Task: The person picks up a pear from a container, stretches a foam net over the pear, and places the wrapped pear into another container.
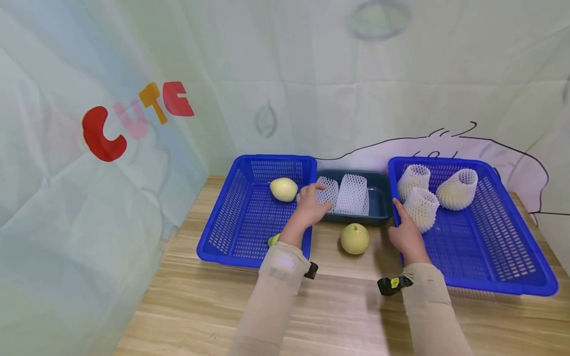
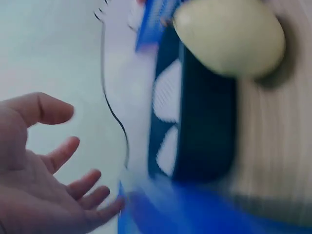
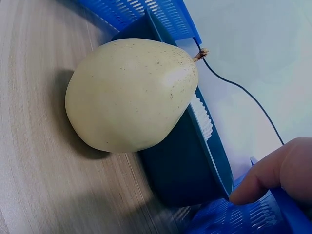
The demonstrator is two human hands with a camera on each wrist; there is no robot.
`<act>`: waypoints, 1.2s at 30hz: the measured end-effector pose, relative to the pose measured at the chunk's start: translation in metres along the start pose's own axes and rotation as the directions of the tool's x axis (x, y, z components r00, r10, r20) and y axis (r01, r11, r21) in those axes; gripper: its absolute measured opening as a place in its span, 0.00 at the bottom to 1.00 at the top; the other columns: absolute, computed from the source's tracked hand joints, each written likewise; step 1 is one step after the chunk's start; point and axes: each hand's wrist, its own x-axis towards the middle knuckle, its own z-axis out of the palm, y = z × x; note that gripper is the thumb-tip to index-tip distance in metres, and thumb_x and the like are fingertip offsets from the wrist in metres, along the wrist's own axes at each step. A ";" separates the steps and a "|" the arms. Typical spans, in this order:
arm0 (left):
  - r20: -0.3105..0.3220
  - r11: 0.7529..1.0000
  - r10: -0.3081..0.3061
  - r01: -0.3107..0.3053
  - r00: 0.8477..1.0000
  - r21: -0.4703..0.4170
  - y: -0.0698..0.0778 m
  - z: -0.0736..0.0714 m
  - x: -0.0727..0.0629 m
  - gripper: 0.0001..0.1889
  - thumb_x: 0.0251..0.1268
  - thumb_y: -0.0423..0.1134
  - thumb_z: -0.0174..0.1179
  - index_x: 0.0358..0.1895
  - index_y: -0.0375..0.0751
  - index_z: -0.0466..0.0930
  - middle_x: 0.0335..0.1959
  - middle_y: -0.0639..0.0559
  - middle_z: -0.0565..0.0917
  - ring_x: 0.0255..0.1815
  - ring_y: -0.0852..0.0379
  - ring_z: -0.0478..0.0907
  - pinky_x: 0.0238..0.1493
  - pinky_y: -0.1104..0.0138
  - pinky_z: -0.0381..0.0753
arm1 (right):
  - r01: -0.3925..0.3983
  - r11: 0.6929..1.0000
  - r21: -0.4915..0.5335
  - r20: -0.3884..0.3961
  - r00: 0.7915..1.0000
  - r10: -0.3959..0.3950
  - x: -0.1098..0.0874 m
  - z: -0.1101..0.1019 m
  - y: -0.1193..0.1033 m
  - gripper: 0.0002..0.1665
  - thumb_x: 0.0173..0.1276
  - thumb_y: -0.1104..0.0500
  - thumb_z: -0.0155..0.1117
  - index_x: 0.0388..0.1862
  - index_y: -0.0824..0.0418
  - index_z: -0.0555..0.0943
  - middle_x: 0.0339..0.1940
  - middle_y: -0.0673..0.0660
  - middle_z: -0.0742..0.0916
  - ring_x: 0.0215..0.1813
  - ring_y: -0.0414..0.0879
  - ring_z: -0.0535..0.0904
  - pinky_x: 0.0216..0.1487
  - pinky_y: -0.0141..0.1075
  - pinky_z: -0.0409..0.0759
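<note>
A pale yellow pear (image 1: 355, 239) stands upright on the table between two blue baskets; its stem shows in the right wrist view. Behind it, a dark green tray (image 1: 379, 198) holds white foam net sleeves (image 1: 353, 194). My left hand (image 1: 310, 205) hovers over the left basket's right rim, fingers spread toward the sleeves at the tray's left end, with nothing in its grasp. At the left rim of the right basket (image 1: 530, 247) is my right hand (image 1: 407, 236), index finger extended, beside a sleeved pear (image 1: 420, 210). Its other fingers are mostly hidden.
Inside the left basket (image 1: 213, 242) lie a bare pear (image 1: 283, 189) and a green item (image 1: 273, 240) partly covered by my left forearm. Two more sleeved pears (image 1: 457, 190) sit toward the back of the right basket. A printed cloth (image 1: 285, 89) hangs behind the table (image 1: 338, 311).
</note>
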 end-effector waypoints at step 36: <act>-0.036 0.998 -0.033 0.031 0.999 -0.063 -0.044 0.002 0.006 0.18 0.52 0.32 0.59 0.49 0.44 0.77 0.63 0.46 0.61 0.64 0.42 0.56 0.59 0.51 0.63 | -0.459 0.800 0.386 0.423 0.859 0.289 0.113 0.030 -0.059 0.44 0.66 0.59 0.50 0.73 0.67 0.39 0.72 0.70 0.50 0.70 0.61 0.52 0.65 0.49 0.60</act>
